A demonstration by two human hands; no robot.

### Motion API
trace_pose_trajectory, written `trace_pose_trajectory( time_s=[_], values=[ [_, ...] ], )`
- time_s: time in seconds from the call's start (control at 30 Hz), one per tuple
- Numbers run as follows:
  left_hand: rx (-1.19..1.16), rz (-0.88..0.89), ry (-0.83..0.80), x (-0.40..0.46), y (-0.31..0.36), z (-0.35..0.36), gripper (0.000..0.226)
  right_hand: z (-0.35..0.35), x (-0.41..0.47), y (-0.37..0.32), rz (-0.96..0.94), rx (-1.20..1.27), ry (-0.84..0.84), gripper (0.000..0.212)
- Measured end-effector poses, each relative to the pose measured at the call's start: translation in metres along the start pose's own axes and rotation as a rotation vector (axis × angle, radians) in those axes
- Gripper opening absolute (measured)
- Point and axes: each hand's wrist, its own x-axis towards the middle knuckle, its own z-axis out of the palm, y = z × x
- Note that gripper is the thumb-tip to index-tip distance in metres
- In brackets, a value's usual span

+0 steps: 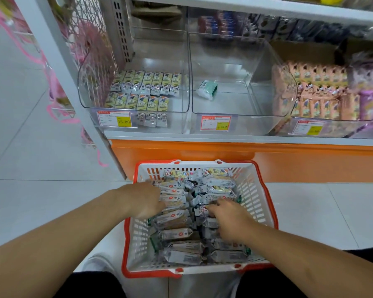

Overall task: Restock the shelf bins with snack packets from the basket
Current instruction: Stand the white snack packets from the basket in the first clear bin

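A white basket with an orange rim [256,203] stands on the floor below the shelf, full of grey and white snack packets [181,233]. Both of my hands reach down into it. My left hand [144,201] lies on the packets at the left, fingers bent among them. My right hand [228,218] sits at the right with fingers curled into the pile; what it holds is hidden. On the shelf, the left clear bin [134,93] holds rows of yellow-green packets. The middle bin [235,100] holds one green and white packet [207,89].
The right bin [323,93] is packed with peach-coloured packets. Price tags [114,119] hang on the bin fronts. An orange shelf base [224,155] runs behind the basket. A pink wire rack [58,93] stands at the left. Grey tiled floor surrounds the basket.
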Motion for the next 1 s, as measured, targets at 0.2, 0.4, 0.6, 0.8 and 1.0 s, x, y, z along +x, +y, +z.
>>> trace_pose_trajectory(
  time_s=[0.2, 0.4, 0.6, 0.8, 1.0],
  values=[
    [-0.015, 0.018, -0.008, -0.008, 0.004, -0.012, 0.050, -0.013, -0.003, -0.003, 0.008, 0.070, -0.017, 0.032],
    [-0.031, 0.024, -0.009, -0.016, 0.009, -0.015, 0.050, -0.005, -0.006, -0.002, -0.022, 0.130, -0.032, 0.039],
    [-0.023, 0.013, -0.042, -0.023, 0.010, -0.017, 0.052, -0.018, -0.010, -0.004, -0.006, 0.176, -0.072, 0.037],
    [-0.306, 0.038, 0.029, -0.024, 0.015, -0.035, 0.042, -0.078, -0.020, -0.017, -0.145, 0.373, 0.105, 0.030],
    [-1.119, 0.216, 0.050, -0.048, 0.020, -0.066, 0.030, -0.151, -0.039, -0.031, -0.322, 0.502, 0.389, 0.040]
  ],
)
